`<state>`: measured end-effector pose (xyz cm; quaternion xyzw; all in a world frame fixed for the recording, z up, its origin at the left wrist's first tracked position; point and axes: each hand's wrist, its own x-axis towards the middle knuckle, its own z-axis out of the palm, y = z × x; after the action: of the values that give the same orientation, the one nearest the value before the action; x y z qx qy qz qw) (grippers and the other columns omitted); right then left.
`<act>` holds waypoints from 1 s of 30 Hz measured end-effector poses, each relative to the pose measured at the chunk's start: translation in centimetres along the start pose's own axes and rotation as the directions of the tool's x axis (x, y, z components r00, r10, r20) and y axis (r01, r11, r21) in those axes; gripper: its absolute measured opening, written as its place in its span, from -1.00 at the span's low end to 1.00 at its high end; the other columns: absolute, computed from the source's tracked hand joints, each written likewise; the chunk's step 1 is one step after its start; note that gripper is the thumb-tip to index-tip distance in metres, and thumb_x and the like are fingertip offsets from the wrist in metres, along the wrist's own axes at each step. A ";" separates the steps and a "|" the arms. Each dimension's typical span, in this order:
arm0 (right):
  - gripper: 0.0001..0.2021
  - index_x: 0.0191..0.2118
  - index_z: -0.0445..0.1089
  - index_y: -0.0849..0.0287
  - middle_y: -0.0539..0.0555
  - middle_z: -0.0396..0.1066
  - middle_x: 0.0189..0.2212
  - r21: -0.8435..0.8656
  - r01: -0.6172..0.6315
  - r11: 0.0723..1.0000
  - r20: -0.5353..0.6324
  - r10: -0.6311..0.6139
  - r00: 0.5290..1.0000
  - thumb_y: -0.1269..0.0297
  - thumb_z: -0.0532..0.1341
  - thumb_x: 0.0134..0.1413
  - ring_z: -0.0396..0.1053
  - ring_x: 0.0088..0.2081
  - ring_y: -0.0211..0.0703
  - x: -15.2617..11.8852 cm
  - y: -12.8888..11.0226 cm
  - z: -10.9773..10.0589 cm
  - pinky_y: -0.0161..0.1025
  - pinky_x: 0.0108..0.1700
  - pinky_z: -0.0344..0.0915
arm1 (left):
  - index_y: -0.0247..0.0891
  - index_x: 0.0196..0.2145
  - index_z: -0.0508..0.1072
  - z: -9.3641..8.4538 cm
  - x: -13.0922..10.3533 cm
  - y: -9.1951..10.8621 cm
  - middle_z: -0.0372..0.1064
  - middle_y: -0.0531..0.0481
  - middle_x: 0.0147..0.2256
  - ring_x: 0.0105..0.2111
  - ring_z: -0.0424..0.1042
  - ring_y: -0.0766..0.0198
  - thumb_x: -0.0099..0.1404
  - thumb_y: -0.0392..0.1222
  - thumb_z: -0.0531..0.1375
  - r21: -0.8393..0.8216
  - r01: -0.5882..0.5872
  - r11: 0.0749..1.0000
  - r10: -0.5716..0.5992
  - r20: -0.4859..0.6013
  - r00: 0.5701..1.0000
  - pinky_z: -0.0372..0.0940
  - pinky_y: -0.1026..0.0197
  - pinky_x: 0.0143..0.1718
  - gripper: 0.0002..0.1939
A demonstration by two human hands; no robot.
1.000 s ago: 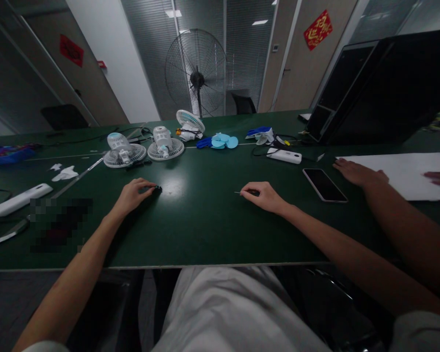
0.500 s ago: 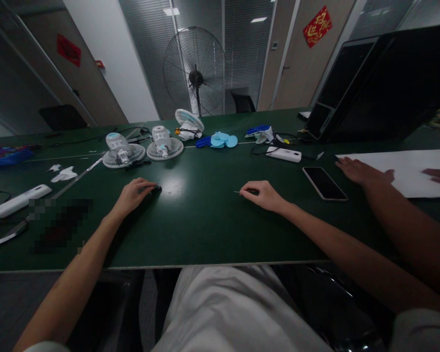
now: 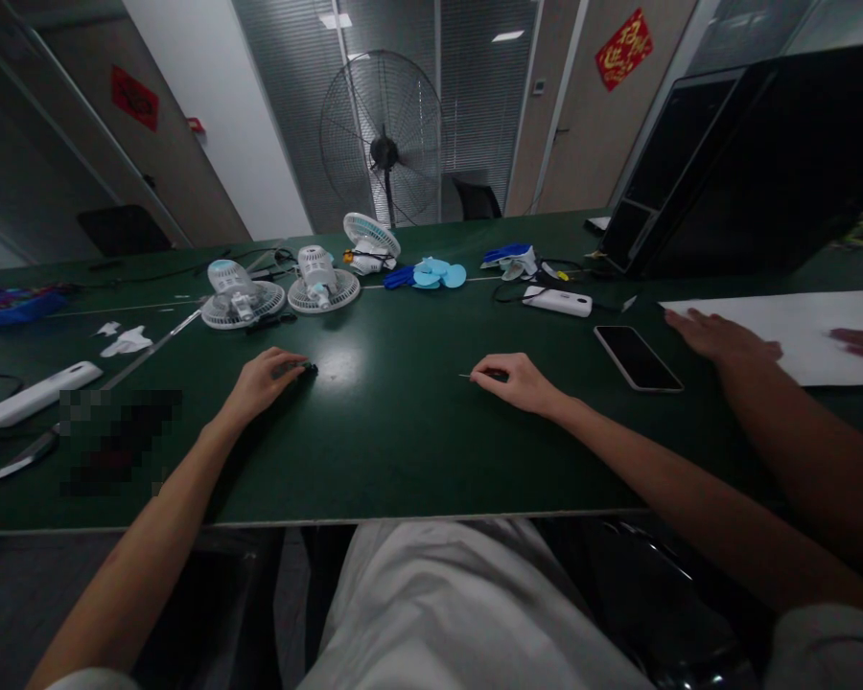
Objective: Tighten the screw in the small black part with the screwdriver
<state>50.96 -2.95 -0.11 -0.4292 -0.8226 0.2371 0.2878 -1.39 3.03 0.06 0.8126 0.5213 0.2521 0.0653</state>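
Observation:
On the left side of the green table, my left hand (image 3: 263,380) pinches a small black object (image 3: 312,368) between thumb and fingertips. Its kind is too small to make out. My right hand (image 3: 512,380) rests on the table at centre right, fingers closed around a thin tool (image 3: 465,376). A fine metal shaft pokes out to the left of the fingertips, and the rest is mostly hidden in the palm. A wide stretch of tabletop separates both hands. A smartphone (image 3: 637,358) lies to the right of my right hand.
White fan parts (image 3: 323,290), light-blue fan blades (image 3: 438,274) and gloves (image 3: 510,259) lie along the back. A white power strip (image 3: 557,302) sits behind my right hand, another (image 3: 41,394) far left. Another person's hands (image 3: 723,337) press on white paper (image 3: 834,311) beside a black monitor (image 3: 783,172).
Both of my hands stay where they were, with the same grips. The other person's nearer hand has slid slightly right over the white paper.

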 end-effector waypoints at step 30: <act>-0.74 -0.09 0.58 0.09 0.07 0.59 -0.16 0.012 0.012 1.000 0.012 -0.012 1.000 0.06 0.22 0.37 0.51 -0.17 -0.06 -0.1 0.5 0.2 -0.14 -0.15 0.40 | -0.17 -0.14 0.63 0.3 0.1 0.0 0.56 -0.17 -0.10 -0.14 0.54 0.03 0.40 0.23 0.16 0.050 -0.047 0.998 0.047 -0.005 0.999 0.40 0.09 -0.13 -0.55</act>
<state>51.13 -2.80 -0.57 -0.4212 -0.8255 0.2426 0.2868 -1.22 3.19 -0.21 0.8253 0.5085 0.2428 0.0373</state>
